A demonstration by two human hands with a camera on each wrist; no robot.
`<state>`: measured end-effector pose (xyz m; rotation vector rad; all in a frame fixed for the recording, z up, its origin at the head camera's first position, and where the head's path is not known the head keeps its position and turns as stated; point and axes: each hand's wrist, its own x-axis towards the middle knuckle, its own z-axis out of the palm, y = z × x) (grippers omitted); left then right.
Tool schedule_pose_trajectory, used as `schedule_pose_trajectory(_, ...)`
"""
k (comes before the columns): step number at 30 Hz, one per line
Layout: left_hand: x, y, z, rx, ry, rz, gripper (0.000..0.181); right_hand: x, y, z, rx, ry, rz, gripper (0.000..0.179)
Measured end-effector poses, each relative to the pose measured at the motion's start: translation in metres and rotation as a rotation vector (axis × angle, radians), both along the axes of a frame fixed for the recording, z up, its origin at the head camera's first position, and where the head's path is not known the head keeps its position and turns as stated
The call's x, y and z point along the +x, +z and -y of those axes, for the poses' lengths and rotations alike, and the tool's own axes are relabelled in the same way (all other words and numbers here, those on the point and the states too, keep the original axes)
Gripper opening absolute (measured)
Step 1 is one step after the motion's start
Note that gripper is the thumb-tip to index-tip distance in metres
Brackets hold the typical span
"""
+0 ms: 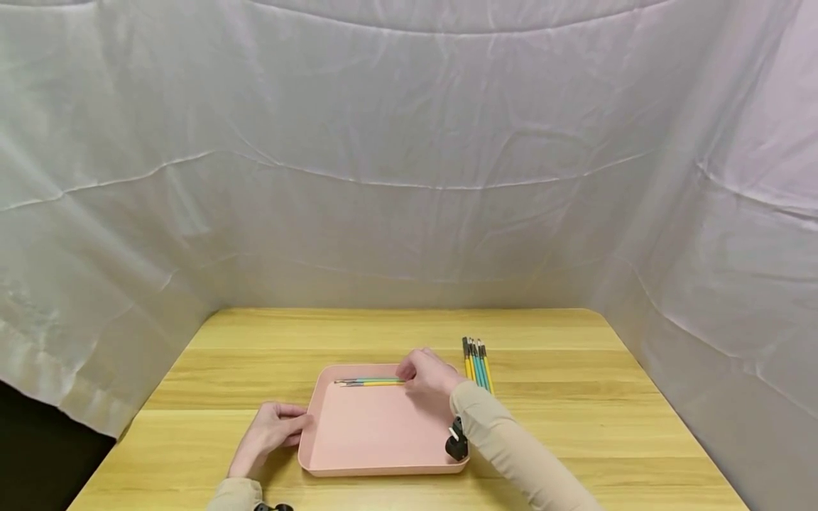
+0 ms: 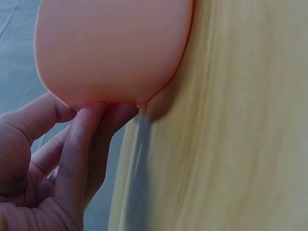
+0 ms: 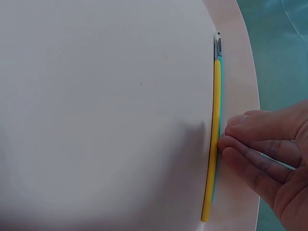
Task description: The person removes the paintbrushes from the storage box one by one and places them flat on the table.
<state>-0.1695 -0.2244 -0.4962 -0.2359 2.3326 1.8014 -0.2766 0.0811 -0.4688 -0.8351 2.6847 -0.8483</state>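
A pink tray [image 1: 383,433] lies on the wooden table. My left hand [image 1: 271,429] holds its left side, some fingers against the outer wall and one digit at the rim, as the left wrist view shows. Inside the tray, along its far wall, lie a yellow-handled paintbrush [image 3: 215,125] and a teal-handled paintbrush [image 3: 221,82], side by side. My right hand [image 1: 429,370] reaches over the tray's far right part. Its fingertips [image 3: 231,149] touch the brushes from the far-wall side, without curling round them.
More paintbrushes [image 1: 478,365] with yellow and teal handles lie on the table [image 1: 575,426] just right of the tray, partly hidden by my right forearm. Grey curtains [image 1: 409,234] hang behind the table and at both sides.
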Motion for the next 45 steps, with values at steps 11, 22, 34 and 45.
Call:
schedule_pose_trajectory(11, 0.003, 0.002, -0.002, 0.001, 0.003, 0.000, 0.034, 0.001, -0.004, 0.002, 0.016, -0.063, -0.028, 0.023)
schedule_pose_trajectory(22, 0.003, 0.002, -0.001, 0.018, -0.013, -0.010, 0.035, 0.004, -0.012, 0.003, 0.020, 0.026, -0.076, 0.027)
schedule_pose_trajectory(34, 0.000, 0.001, -0.001, 0.010, -0.007, -0.003, 0.035, 0.005, -0.015, 0.002, 0.051, 0.102, -0.051, 0.023)
schedule_pose_trajectory(45, 0.002, -0.002, 0.003, 0.065, -0.039, -0.032, 0.032, 0.006, -0.017, 0.001, 0.179, 0.136, -0.060, 0.027)
